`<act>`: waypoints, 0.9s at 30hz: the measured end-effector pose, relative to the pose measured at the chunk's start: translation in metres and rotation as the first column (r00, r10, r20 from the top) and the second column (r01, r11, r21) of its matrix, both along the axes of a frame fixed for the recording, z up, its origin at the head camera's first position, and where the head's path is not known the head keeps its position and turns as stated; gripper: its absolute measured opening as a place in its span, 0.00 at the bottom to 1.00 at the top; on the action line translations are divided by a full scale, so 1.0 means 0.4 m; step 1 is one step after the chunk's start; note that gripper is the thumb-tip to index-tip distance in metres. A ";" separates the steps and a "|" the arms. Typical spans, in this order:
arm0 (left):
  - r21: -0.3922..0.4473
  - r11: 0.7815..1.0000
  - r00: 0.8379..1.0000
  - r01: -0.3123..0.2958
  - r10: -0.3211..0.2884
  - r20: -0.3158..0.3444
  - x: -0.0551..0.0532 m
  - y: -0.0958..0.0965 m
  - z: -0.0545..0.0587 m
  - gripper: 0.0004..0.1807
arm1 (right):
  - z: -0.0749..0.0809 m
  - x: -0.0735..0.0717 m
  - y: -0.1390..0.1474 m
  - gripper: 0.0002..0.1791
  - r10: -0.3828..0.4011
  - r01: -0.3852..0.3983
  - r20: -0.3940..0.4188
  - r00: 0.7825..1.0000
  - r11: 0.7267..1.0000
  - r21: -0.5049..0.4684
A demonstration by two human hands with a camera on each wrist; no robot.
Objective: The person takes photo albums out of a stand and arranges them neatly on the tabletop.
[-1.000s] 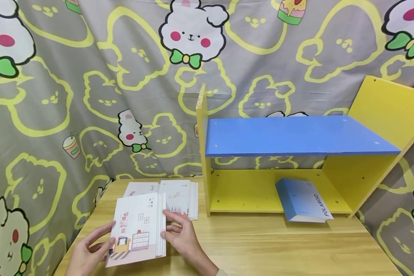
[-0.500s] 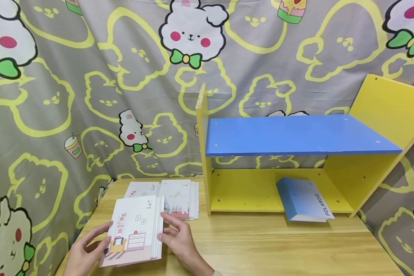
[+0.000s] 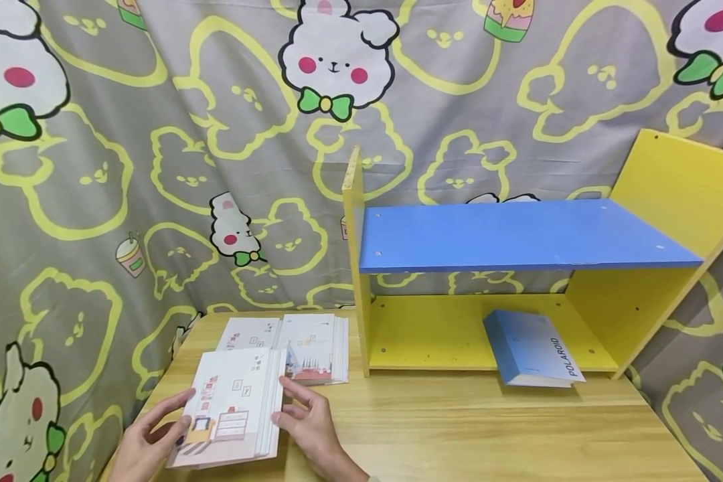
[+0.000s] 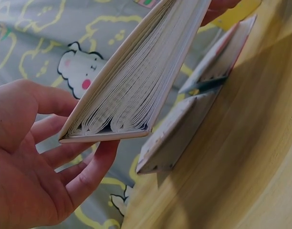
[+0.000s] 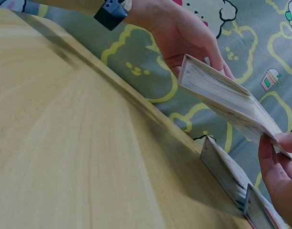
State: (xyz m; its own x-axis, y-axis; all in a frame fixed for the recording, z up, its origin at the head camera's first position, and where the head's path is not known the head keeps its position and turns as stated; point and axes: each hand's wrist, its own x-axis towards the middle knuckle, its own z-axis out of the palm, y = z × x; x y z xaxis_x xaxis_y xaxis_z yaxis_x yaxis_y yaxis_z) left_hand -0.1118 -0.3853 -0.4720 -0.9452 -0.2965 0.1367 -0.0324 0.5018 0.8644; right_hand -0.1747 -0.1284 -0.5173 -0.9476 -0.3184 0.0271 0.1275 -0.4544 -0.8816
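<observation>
Both hands hold a white photo album [image 3: 229,408] with a drawn room on its cover, tilted above the table in the head view. At its spine side, my left hand [image 3: 150,435] grips with thumb and fingers; the left wrist view shows the left hand [image 4: 46,152] around the spine and the thick pages fanned between the covers. My right hand [image 3: 310,422] pinches the opposite, page-edge side, with thumb and fingers [image 5: 267,157] on the covers in the right wrist view. Behind it lie two similar albums, a left one [image 3: 250,329] partly hidden and a right one [image 3: 310,348].
A yellow shelf unit [image 3: 428,335] with a blue middle board [image 3: 518,234] stands to the right. On its bottom board lies a blue book [image 3: 530,348] marked POLAROID, overhanging the front. Bare wooden table [image 3: 458,428] lies in front. A patterned curtain [image 3: 156,167] hangs behind.
The held album has moved slightly left and down toward me, both hands moving with it. More of the albums behind shows. The shelf and blue book have stayed in place.
</observation>
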 end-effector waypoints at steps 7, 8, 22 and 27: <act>0.007 0.998 0.990 -0.063 0.062 0.126 0.001 -0.012 0.001 0.32 | -0.009 0.008 -0.012 0.35 -0.010 0.010 0.017 1.000 1.000 0.001; 0.009 0.997 0.988 -0.070 0.068 0.141 0.001 -0.015 0.001 0.32 | -0.011 0.010 -0.015 0.35 -0.013 0.013 0.019 1.000 1.000 0.007; 0.059 0.988 0.945 -0.143 0.119 0.305 0.014 -0.058 0.004 0.35 | -0.033 0.033 -0.060 0.35 -0.017 0.017 0.051 0.999 1.000 -0.007; 0.063 0.990 0.951 -0.126 0.103 0.291 0.021 -0.058 -0.003 0.32 | -0.041 0.041 -0.060 0.35 -0.022 0.020 0.085 0.996 1.000 0.023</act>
